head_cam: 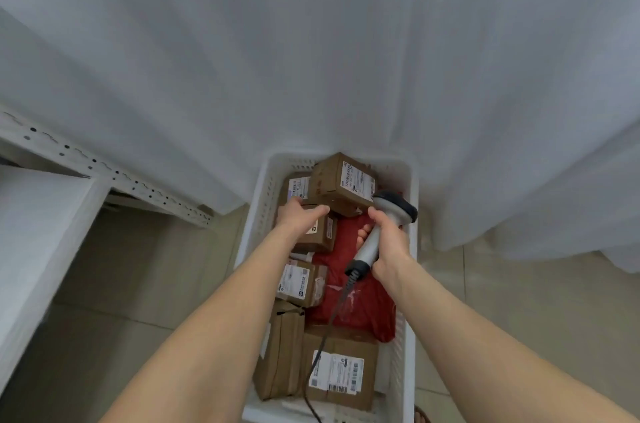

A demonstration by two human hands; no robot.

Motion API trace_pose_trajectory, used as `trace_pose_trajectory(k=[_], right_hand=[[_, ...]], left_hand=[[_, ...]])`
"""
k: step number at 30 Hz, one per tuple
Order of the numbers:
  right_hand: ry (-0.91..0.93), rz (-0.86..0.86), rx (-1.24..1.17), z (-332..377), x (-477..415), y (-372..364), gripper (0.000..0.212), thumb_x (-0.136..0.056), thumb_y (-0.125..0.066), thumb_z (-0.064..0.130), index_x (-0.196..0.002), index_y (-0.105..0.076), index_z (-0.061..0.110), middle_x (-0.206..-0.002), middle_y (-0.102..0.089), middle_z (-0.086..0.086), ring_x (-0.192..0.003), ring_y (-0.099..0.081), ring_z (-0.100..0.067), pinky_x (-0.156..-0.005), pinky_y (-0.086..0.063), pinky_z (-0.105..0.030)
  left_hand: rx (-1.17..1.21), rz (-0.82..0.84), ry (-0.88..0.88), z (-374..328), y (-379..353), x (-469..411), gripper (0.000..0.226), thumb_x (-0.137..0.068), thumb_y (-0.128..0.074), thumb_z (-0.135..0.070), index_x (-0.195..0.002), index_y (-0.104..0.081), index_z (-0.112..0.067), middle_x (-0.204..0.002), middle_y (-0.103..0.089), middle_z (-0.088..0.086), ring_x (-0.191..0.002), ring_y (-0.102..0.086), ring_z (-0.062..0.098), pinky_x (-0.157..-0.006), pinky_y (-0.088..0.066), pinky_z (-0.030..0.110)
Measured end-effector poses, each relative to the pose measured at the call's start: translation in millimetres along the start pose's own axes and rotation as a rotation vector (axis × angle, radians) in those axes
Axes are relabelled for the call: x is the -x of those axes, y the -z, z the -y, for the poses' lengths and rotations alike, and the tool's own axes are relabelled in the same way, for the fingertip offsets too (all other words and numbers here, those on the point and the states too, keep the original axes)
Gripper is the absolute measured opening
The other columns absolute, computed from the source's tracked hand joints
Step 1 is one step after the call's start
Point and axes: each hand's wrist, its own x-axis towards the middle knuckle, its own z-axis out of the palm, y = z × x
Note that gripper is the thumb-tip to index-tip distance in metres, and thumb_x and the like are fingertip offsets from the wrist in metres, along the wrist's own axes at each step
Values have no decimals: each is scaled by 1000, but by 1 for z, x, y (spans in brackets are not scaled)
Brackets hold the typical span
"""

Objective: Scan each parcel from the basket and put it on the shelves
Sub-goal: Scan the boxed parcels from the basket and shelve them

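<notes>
A white curtain (346, 41) is hanging in soft vertical folds, filling the view from 9 o'clock over 12 to 3 o'clock, with its hem reaching down to the floor at 3 o'clock. Beige floor tiles (519, 301) with pale grout lines are showing at 4 o'clock and again at 8 o'clock. Near 6 o'clock, a small brown shape (420, 417) is peeking in at the bottom edge, too cropped to identify.
</notes>
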Motion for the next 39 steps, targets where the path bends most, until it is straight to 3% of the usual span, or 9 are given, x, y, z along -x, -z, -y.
trace_pose_trajectory(k=[5, 9, 11, 20, 25, 28, 33, 35, 39], right_hand=[[24, 16, -24, -14, -86, 2, 18, -85, -72, 18, -96, -65, 6, -62, -59, -2, -51, -58, -12, -49, -50, -25], [37, 24, -25, -22, -137, 10, 14, -84, -73, 17, -88, -66, 6, -57, -60, -2, -48, -58, -12, -49, -51, -25], [41, 43, -2, -24, -157, 16, 17, -84, -74, 18, -92, -65, 6, -59, -59, -2, -49, -58, -12, -48, -50, -24], [29, 85, 19, -31, -179, 35, 12, -86, -72, 19, -84, -64, 9, -63, -56, -3, -51, -55, -12, -47, -49, -21], [27, 71, 21, -22, -129, 35, 12, -87, -71, 18, -87, -64, 8, -61, -58, -3, -51, -56, -12, -47, -49, -23], [27, 54, 19, -13, -83, 35, 16, -87, -71, 16, -97, -64, 7, -62, -59, -3, -51, -56, -12, -46, -49, -22], [10, -4, 41, 10, 11, 35, 23, -86, -71, 14, -104, -60, 6, -62, -57, -2, -52, -54, -12, -45, -48, -22], [32, -32, 46, 25, 54, 31, 28, -84, -72, 13, -108, -59, 6, -62, -57, -2, -51, -54, -12, -43, -47, -22], [85, -43, 80, 50, 140, 18, 45, -83, -75, 15, -122, -55, 6, -89, -62, -7, -63, -58, -16, -46, -50, -24]], left_hand=[[75, 1, -48, 10, -41, -81, 94, -72, -74, -56, -143, -33, -11, -142, -48, 8, -126, -49, 26, -102, -43, 39], [85, -21, -41, 10, -68, -136, 124, -64, -73, -68, -153, -3, -15, -155, -30, 10, -139, -34, 32, -111, -34, 49], [75, -56, -26, 9, -76, -159, 127, -63, -71, -71, -153, 0, -17, -156, -26, 13, -139, -32, 35, -111, -32, 53], [96, -49, -21, 15, -92, -190, 109, -60, -80, -56, -147, -25, -21, -149, -34, 14, -129, -44, 33, -104, -41, 49], [211, -6, -80, 10, -61, -140, 88, -65, -79, -43, -140, -39, -20, -126, -55, 4, -102, -59, 21, -80, -54, 37], [177, 49, -85, 1, -29, -95, 92, -63, -77, -45, -142, -38, -21, -126, -56, 6, -105, -59, 24, -88, -53, 41], [146, 121, -86, -24, 39, -6, 77, -74, -74, -42, -140, -40, -25, -112, -59, -4, -79, -57, 4, -55, -45, 23], [127, 170, -77, -39, 73, 34, 73, -71, -75, -45, -136, -43, -29, -111, -57, -4, -80, -53, 2, -61, -44, 25], [47, 227, -106, -70, 135, 109, 67, -78, -71, -43, -138, -45, -28, -124, -54, 0, -108, -52, 17, -97, -42, 39]])
